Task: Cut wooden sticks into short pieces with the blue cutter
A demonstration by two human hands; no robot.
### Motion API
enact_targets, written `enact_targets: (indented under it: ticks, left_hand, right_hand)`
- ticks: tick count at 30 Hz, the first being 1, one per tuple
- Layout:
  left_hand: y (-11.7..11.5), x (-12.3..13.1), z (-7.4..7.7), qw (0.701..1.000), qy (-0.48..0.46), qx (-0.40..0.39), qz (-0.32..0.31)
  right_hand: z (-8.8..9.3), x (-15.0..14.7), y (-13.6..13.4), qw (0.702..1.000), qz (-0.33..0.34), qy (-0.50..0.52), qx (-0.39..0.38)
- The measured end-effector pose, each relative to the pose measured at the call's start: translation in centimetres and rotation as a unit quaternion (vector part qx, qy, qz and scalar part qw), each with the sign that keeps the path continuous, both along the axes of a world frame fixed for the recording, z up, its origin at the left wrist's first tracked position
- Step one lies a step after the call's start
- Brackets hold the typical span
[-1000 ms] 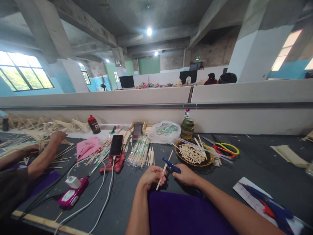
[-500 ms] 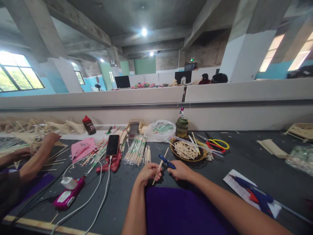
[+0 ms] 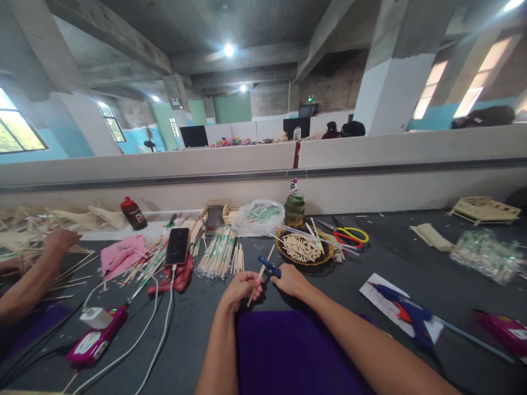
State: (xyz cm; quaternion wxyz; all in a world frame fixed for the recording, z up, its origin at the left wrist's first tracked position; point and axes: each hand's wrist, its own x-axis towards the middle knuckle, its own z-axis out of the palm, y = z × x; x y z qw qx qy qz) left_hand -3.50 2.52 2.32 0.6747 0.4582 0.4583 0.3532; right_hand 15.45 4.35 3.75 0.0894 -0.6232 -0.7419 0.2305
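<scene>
In the head view, my left hand (image 3: 244, 287) is closed around a thin wooden stick (image 3: 263, 270), which slants up to the right. My right hand (image 3: 291, 280) grips blue cutting pliers (image 3: 269, 266). Their head lies against the upper part of the stick; whether the jaws are closed on it is too small to tell. Just beyond my hands are a round basket (image 3: 284, 257) of short cut sticks (image 3: 302, 248), a few loose sticks (image 3: 237, 258) and plastic-wrapped stick bundles (image 3: 217, 253). A purple cloth (image 3: 284, 351) lies between my forearms.
A glue gun (image 3: 407, 310) rests on white card at right. Scissors (image 3: 349, 236) and a glass jar (image 3: 295, 209) stand behind the basket. At left are a charging phone (image 3: 177, 247), a power strip (image 3: 99, 337) with trailing cables, and a co-worker's arm (image 3: 39, 271).
The camera view has swung to the right, so the scene sits further left. My hands keep the same hold on stick and pliers. The co-worker's arms have shifted slightly.
</scene>
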Motion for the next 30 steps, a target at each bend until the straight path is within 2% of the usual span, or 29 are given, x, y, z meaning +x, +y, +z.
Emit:
enact_targets:
  ticks: [21, 30]
  left_hand:
    - [-0.1, -0.1, 0.1, 1.0, -0.002, -0.004, -0.003]
    - [-0.2, -0.8, 0.0, 1.0, -0.012, -0.016, -0.013]
  right_hand:
    - [-0.1, -0.2, 0.0, 1.0, -0.005, -0.015, 0.012]
    - [-0.7, -0.8, -1.5, 0.999, -0.035, -0.003, 0.027]
